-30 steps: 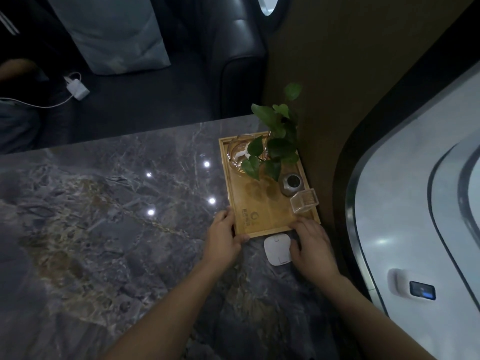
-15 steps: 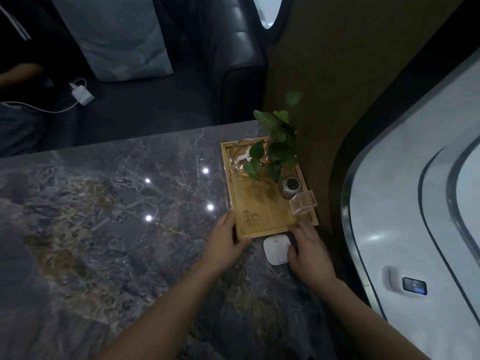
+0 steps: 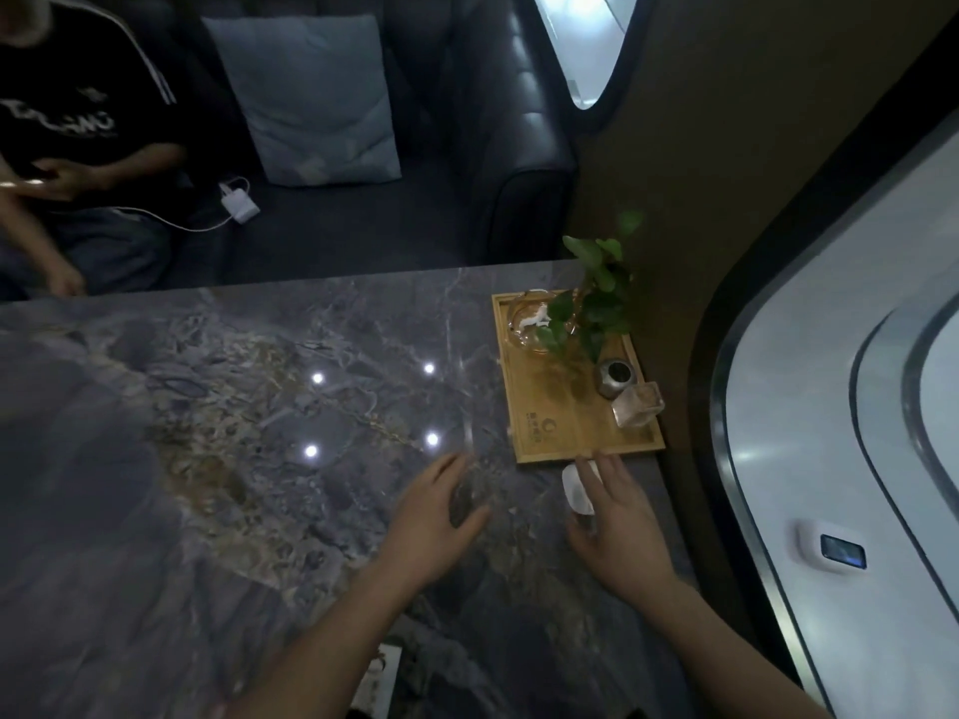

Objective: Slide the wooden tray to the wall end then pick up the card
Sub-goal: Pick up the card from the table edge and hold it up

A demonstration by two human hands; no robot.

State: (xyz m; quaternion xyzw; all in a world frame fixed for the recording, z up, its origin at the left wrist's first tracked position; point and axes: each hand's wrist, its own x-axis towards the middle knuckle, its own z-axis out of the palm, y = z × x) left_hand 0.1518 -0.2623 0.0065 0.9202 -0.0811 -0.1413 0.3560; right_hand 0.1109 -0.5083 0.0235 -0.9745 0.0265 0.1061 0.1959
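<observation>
Hands two; wooden tray [image 3: 560, 428] one

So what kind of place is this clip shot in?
Probably a lounge or cabin-style seating booth: a marble table faces a dark leather sofa with a cushion, beside a curved wall with a rounded window.

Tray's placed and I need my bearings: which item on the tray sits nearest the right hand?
The clear square glass cup at the wooden tray's near right corner; the dark metal pot and plant stand farther from the right hand.
</observation>
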